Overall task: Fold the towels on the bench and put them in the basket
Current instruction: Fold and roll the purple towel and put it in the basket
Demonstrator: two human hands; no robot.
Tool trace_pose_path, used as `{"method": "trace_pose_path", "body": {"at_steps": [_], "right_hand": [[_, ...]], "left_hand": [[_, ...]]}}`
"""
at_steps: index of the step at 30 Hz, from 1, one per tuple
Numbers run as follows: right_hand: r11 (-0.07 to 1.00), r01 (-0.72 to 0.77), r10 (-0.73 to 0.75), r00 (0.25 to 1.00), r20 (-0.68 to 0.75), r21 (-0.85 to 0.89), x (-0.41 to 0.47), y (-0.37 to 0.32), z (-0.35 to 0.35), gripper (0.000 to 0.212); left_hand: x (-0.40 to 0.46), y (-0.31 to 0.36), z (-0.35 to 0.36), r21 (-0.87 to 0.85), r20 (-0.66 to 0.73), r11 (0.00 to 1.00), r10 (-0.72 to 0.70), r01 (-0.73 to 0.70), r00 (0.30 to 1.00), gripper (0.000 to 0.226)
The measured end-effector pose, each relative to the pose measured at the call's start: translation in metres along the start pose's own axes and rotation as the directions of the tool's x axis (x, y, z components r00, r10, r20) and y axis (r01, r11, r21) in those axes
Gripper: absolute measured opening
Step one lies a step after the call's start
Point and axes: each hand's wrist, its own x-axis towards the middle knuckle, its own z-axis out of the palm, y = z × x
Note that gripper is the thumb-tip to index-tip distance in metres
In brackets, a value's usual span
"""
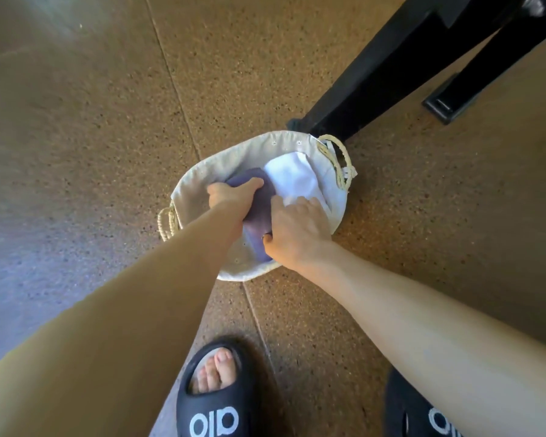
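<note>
A round basket (pixel 202 178) with a cream cloth liner and rope handles stands on the floor. Inside it lies a folded white towel (pixel 292 176) on the far right side. A folded purple towel (pixel 259 212) sits beside it, on the left. My left hand (pixel 230 195) grips the purple towel's far end, thumb over the top. My right hand (pixel 297 230) holds the towel's near right edge, fingers curled round it and reaching onto the white towel. Both hands are inside the basket's rim.
Black bench legs (pixel 382 70) rise just behind the basket at the upper right. The floor (pixel 92 137) is speckled brown with seams. My feet in black slides (pixel 216 395) stand close in front of the basket.
</note>
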Motion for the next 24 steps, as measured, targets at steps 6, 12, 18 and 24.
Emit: {"method": "trace_pose_path", "body": {"at_steps": [6,12,18,24], "right_hand": [[1.0,0.025,-0.024,0.997,0.067,-0.017,0.002,-0.003,0.008,0.03],[0.999,0.021,-0.016,0.991,0.131,-0.034,0.006,-0.004,0.004,0.032],[0.999,-0.021,0.016,0.992,0.127,0.036,0.004,-0.005,0.003,0.032],[0.999,-0.03,0.027,0.996,0.088,0.035,0.003,-0.003,0.009,0.054]], "left_hand": [[0.005,-0.005,0.001,0.057,-0.023,0.998,-0.039,0.041,0.999,0.084],[0.007,-0.005,0.002,-0.072,-0.019,0.991,-0.118,0.116,0.993,0.097],[0.004,0.001,0.01,-0.088,-0.04,0.993,-0.084,0.08,0.996,0.106],[0.004,0.008,0.021,-0.043,-0.078,0.991,-0.132,0.129,0.988,0.102]]}}
